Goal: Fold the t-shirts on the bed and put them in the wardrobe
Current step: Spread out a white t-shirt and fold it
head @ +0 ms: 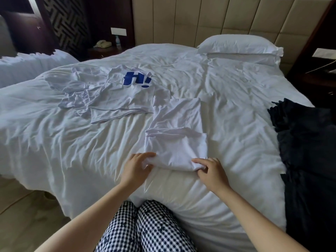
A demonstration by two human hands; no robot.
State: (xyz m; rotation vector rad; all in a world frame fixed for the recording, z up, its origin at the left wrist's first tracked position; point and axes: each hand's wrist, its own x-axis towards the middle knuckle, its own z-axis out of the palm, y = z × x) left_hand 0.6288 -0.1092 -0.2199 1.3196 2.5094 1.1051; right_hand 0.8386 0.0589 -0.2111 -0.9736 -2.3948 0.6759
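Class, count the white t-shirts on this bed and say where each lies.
2: a partly folded t-shirt near the person, gripped by the left hand and right hand; a crumpled blue-printed t-shirt farther back on the left. Another may hide in its folds.

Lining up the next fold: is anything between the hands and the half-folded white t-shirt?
Nothing visible. The left hand and the right hand already hold the near corners of the half-folded t-shirt. The printed t-shirt lies beyond it, by its far left corner.

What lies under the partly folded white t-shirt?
The bed's white duvet shows all around the partly folded t-shirt, so it lies on that; the patch directly beneath and its inner layers are covered.
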